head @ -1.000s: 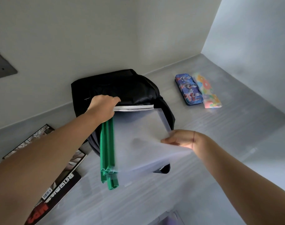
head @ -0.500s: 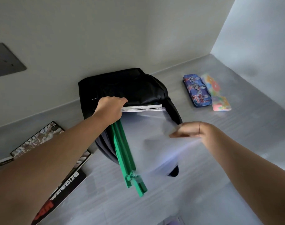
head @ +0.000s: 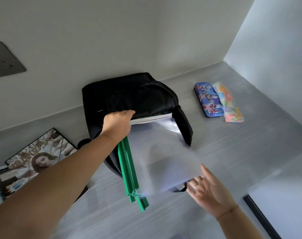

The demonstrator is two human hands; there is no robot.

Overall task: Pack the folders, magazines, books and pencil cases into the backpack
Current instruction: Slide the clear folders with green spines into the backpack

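Since the earlier frame, right hand point(head: 209, 188) has dropped from the clear folders' point(head: 164, 152) side to their near edge, fingers spread wide. Folders lie half inside the black backpack point(head: 129, 94); left hand point(head: 118, 123) grips its opening. Pencil cases point(head: 217, 100) lie right of the backpack.

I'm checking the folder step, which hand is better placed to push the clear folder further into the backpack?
The right hand. It is open at the near edge of the clear folder, which sticks out of the backpack. The left hand is busy gripping the backpack's opening.
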